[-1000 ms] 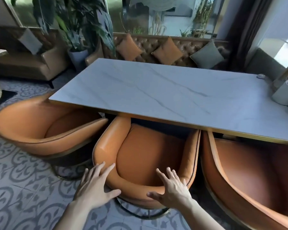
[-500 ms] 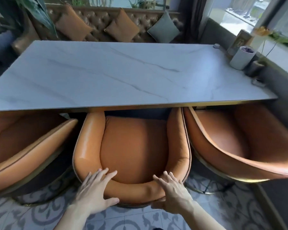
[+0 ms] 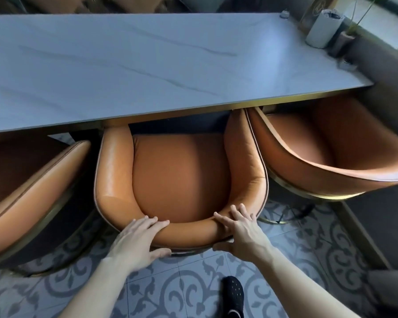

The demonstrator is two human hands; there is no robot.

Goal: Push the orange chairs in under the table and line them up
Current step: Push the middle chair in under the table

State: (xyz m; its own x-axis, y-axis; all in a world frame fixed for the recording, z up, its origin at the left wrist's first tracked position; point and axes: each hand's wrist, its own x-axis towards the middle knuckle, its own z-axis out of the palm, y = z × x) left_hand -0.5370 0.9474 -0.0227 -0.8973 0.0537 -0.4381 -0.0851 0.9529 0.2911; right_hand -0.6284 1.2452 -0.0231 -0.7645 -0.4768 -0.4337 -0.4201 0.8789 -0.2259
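Observation:
Three orange leather tub chairs stand along the near edge of the white marble table. The middle chair faces the table squarely, its front tucked under the top. My left hand and my right hand both grip the top of its backrest, fingers over the rim and thumbs behind. The left chair is angled, with its back turned toward the left. The right chair is turned to the right, and its armrest touches the middle chair.
A white cylindrical pot and small items sit at the table's far right corner. A grey ledge runs along the right. The floor is patterned tile. My black-shod foot stands behind the middle chair.
My hands went from hovering behind the middle chair to gripping its backrest. The view has moved closer and tilted down over the chair.

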